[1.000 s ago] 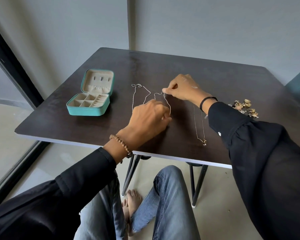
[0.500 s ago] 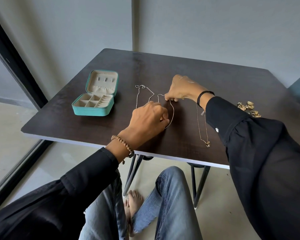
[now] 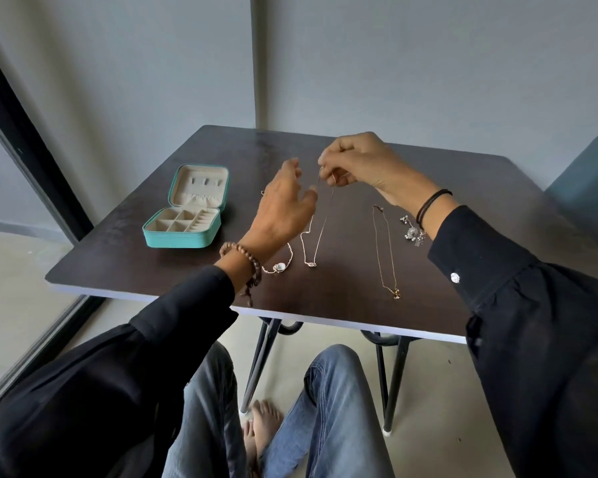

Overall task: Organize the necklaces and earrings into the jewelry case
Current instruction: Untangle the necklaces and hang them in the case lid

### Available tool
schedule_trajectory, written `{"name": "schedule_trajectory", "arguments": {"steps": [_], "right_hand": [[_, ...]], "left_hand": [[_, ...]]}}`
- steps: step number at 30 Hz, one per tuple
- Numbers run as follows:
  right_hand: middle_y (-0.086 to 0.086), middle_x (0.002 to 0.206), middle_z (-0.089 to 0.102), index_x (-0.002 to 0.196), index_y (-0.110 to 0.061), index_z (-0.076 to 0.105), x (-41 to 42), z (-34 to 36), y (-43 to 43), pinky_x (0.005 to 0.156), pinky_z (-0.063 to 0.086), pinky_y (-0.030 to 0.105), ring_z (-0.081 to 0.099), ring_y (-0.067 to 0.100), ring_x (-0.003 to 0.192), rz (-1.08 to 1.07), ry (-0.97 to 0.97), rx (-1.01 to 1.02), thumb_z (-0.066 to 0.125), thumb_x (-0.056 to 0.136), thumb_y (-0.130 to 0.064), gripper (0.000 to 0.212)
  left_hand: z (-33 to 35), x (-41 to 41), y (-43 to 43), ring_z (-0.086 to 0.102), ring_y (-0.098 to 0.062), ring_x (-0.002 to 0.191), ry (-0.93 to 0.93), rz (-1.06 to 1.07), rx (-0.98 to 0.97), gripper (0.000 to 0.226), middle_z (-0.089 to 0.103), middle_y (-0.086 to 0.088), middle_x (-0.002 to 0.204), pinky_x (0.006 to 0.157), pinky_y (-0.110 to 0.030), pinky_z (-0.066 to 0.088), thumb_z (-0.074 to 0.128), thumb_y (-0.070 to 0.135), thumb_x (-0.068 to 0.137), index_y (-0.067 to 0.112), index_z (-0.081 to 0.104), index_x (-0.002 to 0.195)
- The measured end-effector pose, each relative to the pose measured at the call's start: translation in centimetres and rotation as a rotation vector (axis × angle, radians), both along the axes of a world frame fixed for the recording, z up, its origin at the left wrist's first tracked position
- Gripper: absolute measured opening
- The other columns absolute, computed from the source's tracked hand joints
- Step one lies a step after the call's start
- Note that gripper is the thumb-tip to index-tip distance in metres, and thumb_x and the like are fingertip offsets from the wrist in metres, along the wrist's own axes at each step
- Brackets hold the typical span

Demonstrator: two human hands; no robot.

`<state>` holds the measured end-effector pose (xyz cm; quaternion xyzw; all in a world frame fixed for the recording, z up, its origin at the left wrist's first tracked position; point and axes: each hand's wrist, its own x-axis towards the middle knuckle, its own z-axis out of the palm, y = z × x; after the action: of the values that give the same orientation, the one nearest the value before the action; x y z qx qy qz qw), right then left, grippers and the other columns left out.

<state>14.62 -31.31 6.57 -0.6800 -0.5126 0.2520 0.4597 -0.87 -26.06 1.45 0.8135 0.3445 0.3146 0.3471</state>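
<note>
Up top, the right hand (image 3: 359, 163) pinches a thin necklace (image 3: 321, 234) between thumb and fingertips, the other fingers curled in. It is lifted above the middle of the tabletop (image 3: 118, 257). The chain hangs from that pinch in a long narrow loop, and its small pendant reaches down to the dark surface, toward the near edge.

Just left of the chain is the left hand (image 3: 283, 208), raised off the surface with its fingers loosely spread and holding nothing. One fingertip may be brushing the left strand, though the view is too fine there to be sure. A bead bracelet (image 3: 242, 260) circles that wrist, and a dark band (image 3: 432, 205) circles the right one.

Under the left wrist lies a second necklace (image 3: 278, 267), mostly hidden, with its pale oval pendant showing near the near edge. To the right of the held chain a third necklace (image 3: 384, 250), gold in tone, lies stretched from mid-table to the near edge, apart from the others. Beside it, close to the right sleeve, sits a small cluster of silver earrings (image 3: 413, 232).

The teal case (image 3: 183, 215) stands open toward the left edge, well apart from the jewelry. Its lid is propped upright and its pale compartments look empty.
</note>
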Motion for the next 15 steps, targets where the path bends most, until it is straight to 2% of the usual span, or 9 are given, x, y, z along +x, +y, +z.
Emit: {"name": "schedule_trajectory", "arguments": {"steps": [3,6,9,15], "right_hand": [[0.007,0.075,0.07,0.09,-0.004,0.07,-0.2,1.6,-1.0,0.068,0.056,0.026,0.063,0.017,0.067,0.017,0.07,0.064,0.064,0.088,-0.008,0.008],[0.006,0.072,0.065,0.087,-0.003,0.069,-0.1,3.4,-1.8,0.065,0.052,0.027,0.059,0.017,0.062,-0.009,0.139,0.118,0.06,0.086,-0.006,0.01],[0.008,0.069,0.062,0.083,-0.002,0.068,-0.2,5.2,-2.2,0.062,0.05,0.028,0.054,0.02,0.06,-0.052,0.17,0.157,0.057,0.082,-0.003,0.011],[0.007,0.067,0.059,0.081,-0.002,0.069,0.0,7.9,-2.7,0.058,0.05,0.028,0.05,0.017,0.055,-0.152,0.194,0.23,0.054,0.079,-0.001,0.015]], "left_hand": [[0.6,0.8,-0.3,0.068,-0.013,0.103,-0.185,-0.06,-0.26,0.035,0.074,0.004,0.106,0.094,-0.03,0.05,0.057,0.025,0.1,0.012,0.053,0.133],[0.7,1.0,-1.4,0.073,-0.011,0.08,-0.301,-0.147,-0.366,0.015,0.073,0.002,0.076,0.087,-0.03,0.051,0.058,0.022,0.101,0.01,0.066,0.105],[0.3,0.7,-2.8,0.073,-0.014,0.072,-0.332,-0.215,-0.477,0.019,0.065,-0.001,0.07,0.08,-0.028,0.053,0.058,0.022,0.102,0.007,0.068,0.096],[-1.0,-0.1,-4.3,0.072,-0.018,0.075,-0.417,-0.282,-0.733,0.011,0.062,-0.002,0.073,0.087,-0.034,0.057,0.062,0.017,0.099,0.008,0.067,0.094]]}}
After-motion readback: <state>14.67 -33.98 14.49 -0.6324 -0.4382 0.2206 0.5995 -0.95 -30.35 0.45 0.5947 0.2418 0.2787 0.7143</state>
